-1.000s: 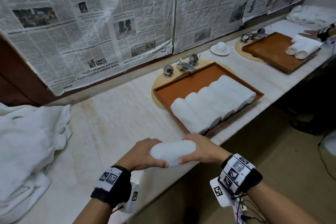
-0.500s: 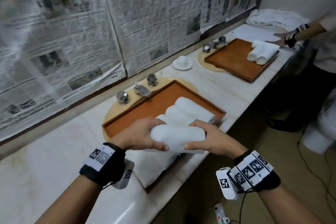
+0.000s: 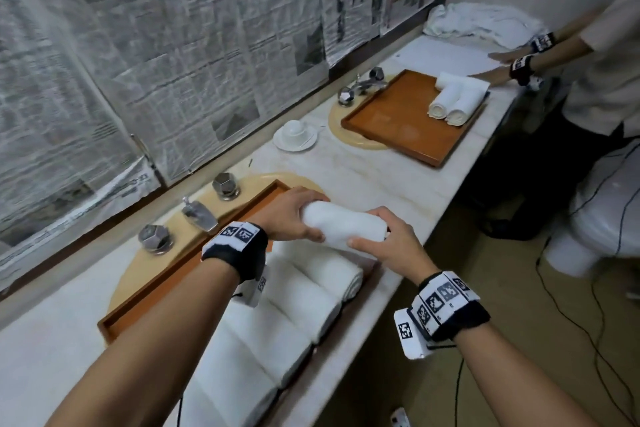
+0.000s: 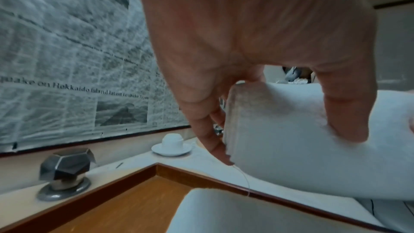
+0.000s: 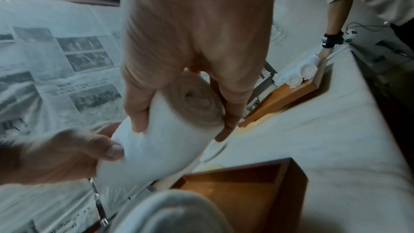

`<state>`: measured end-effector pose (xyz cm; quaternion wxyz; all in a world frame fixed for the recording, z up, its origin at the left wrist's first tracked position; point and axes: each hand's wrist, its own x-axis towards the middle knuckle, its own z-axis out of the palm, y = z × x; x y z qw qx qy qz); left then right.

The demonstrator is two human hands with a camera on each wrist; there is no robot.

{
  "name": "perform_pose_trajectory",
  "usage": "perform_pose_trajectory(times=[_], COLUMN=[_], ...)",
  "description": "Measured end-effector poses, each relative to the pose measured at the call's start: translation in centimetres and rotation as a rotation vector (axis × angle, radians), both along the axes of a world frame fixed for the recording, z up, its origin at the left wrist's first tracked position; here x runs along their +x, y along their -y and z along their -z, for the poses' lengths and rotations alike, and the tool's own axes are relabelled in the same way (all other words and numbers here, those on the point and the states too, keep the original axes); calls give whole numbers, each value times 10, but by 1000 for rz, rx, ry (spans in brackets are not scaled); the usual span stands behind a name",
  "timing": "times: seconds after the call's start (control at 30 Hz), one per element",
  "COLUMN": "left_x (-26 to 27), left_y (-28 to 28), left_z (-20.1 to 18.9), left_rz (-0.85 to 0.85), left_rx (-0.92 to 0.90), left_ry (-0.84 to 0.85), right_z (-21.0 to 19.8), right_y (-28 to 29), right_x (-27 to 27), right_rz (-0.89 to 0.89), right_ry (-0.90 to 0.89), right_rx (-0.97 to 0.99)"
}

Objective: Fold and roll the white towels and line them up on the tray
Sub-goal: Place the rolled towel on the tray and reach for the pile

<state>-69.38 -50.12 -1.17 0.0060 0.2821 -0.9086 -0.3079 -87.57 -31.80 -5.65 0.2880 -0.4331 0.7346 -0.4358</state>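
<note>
I hold a rolled white towel (image 3: 343,226) in the air over the far end of the wooden tray (image 3: 194,263). My left hand (image 3: 294,218) grips its left end and my right hand (image 3: 384,246) grips its right end. In the left wrist view the roll (image 4: 302,148) hangs above the tray's far corner (image 4: 156,169). The right wrist view shows the spiral end of the roll (image 5: 195,100) between thumb and fingers. Several rolled towels (image 3: 277,315) lie side by side in the tray below my arms; bare tray floor (image 5: 235,192) remains at the far end.
Taps (image 3: 197,215) stand behind the tray by the newspaper-covered wall. A cup and saucer (image 3: 295,134) sits farther along the counter. Another person (image 3: 595,80) works at a second tray (image 3: 408,118) holding rolled towels (image 3: 453,100), with a towel heap (image 3: 481,22) beyond. The counter edge runs on my right.
Both hands have carried the rolled towel from the counter's front edge forward over the tray to its far end. My view has swung right; the towel heap on the left has left the frame.
</note>
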Motion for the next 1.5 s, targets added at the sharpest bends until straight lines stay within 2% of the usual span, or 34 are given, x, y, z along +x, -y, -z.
perform_pose_trajectory(times=[0.2, 0.43, 0.63, 0.73, 0.87, 1.13, 1.23, 1.37, 1.43, 1.5], left_x=[-31, -40, -35, -29, -30, -34, -30, -22, -17, -12], left_y=[33, 50, 55, 56, 51, 36, 34, 39, 41, 41], left_z=[37, 60, 60, 58, 61, 70, 71, 70, 69, 65], left_rz=[37, 63, 93, 97, 45, -198, -313, -399, -410, -351], left_rx=[74, 95, 139, 118, 19, 29, 94, 218, 260, 339], left_ry=[95, 172, 210, 191, 111, 136, 193, 141, 96, 51], right_z=[34, 49, 46, 48, 44, 51, 51, 50, 49, 46], right_y=[18, 26, 28, 24, 23, 25, 25, 26, 27, 27], right_x=[-7, -5, -8, -8, -9, -4, -4, -11, -15, -17], right_rz=[61, 53, 38, 68, 41, 27, 30, -2, -37, -69], right_ry=[0, -150, -202, -127, -67, -201, -179, -157, -170, -187], right_rx=[110, 217, 248, 217, 206, 238, 233, 283, 348, 434])
